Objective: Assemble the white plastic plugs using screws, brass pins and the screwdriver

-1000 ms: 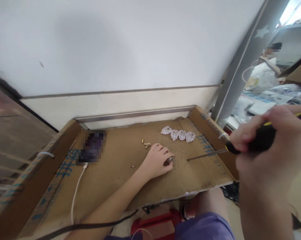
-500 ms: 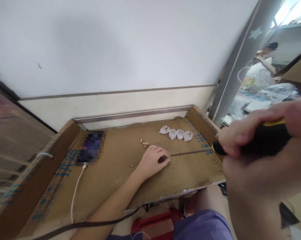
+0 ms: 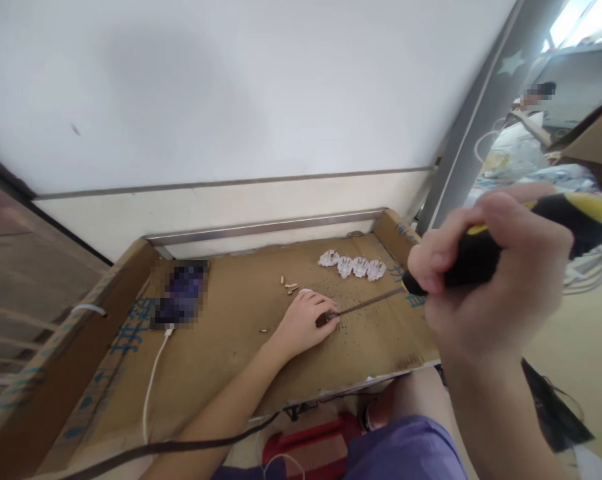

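My right hand (image 3: 491, 267) is wrapped round the black and yellow handle of a screwdriver (image 3: 371, 302), whose long shaft slants down to the left. The tip reaches the fingers of my left hand (image 3: 308, 320), which rests on the cardboard, closed on a small piece mostly hidden by the fingers. Several clear plastic plug parts with metal pins (image 3: 361, 267) stand in a row behind it. A few small brass pieces (image 3: 291, 288) lie just beyond my left hand, and another small metal piece (image 3: 263, 331) lies to its left.
A phone (image 3: 181, 293) with a white cable (image 3: 153, 380) lies at the left of the cardboard tray (image 3: 221, 360). Raised cardboard sides (image 3: 55, 373) edge it. A dark cable crosses the near left. Another person (image 3: 535, 117) is at the far right.
My right hand has moved left and tilted the screwdriver, with its handle end now higher. The tip has shifted slightly left, to the piece at my left hand. My left hand has stayed in place.
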The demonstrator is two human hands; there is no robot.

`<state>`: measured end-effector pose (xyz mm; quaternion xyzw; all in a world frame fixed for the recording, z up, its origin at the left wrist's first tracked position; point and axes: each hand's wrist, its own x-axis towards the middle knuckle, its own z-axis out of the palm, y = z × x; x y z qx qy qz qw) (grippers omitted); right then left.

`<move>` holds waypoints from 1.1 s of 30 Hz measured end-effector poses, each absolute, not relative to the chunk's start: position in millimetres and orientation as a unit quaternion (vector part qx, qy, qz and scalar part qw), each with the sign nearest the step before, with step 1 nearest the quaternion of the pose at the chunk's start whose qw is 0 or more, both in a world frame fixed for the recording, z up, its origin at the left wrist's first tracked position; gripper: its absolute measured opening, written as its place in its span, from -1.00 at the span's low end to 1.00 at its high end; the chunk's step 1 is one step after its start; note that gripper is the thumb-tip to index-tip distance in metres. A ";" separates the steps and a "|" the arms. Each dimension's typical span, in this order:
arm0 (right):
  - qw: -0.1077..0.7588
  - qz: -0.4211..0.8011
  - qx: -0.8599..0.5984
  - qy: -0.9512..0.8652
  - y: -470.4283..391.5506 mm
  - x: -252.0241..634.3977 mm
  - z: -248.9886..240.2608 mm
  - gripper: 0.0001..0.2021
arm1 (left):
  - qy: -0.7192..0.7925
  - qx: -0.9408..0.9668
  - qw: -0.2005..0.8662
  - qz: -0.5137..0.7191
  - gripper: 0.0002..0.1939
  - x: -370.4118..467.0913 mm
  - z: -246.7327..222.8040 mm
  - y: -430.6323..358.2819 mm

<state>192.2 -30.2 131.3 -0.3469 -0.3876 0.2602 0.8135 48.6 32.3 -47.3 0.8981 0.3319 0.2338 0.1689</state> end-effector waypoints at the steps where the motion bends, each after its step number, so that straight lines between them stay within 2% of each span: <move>1: 0.805 0.275 -0.341 -0.400 -29.6 193.6 131.1 -0.78 | 0.333 0.898 0.170 0.233 -0.89 48.5 -47.6 32.3; 7: 0.740 0.358 -0.277 -0.498 -23.6 203.7 128.9 -0.79 | 0.332 0.898 0.167 0.236 -0.88 48.4 -50.3 33.3; 10: 0.729 0.292 -0.296 -0.544 -14.4 207.6 129.1 -0.69 | 0.329 0.899 0.166 0.236 -0.88 48.4 -50.6 33.5; 13: 0.696 0.215 -0.333 -0.599 -2.3 209.3 131.7 -0.71 | 0.334 0.899 0.168 0.230 -0.88 48.7 -50.8 33.9; 17: 0.672 0.344 -0.264 -0.600 13.9 209.0 135.6 -0.82 | 0.337 0.898 0.170 0.226 -0.90 50.0 -52.1 35.1; 20: 0.644 0.448 -0.193 -0.590 22.5 209.3 138.1 -0.81 | 0.335 0.896 0.175 0.231 -0.91 50.7 -52.3 35.6; 23: 0.580 0.490 -0.182 -0.625 26.0 210.8 142.6 -0.77 | 0.339 0.896 0.175 0.229 -0.91 50.3 -51.2 35.6; 28: 0.587 0.305 -0.315 -0.680 21.0 212.0 148.6 -0.67 | 0.342 0.898 0.163 0.225 -0.90 49.3 -51.5 34.9; 33: 0.625 0.295 -0.257 -0.675 16.2 200.0 140.6 -0.84 | 0.337 0.910 0.131 0.204 -0.89 54.5 -46.7 29.1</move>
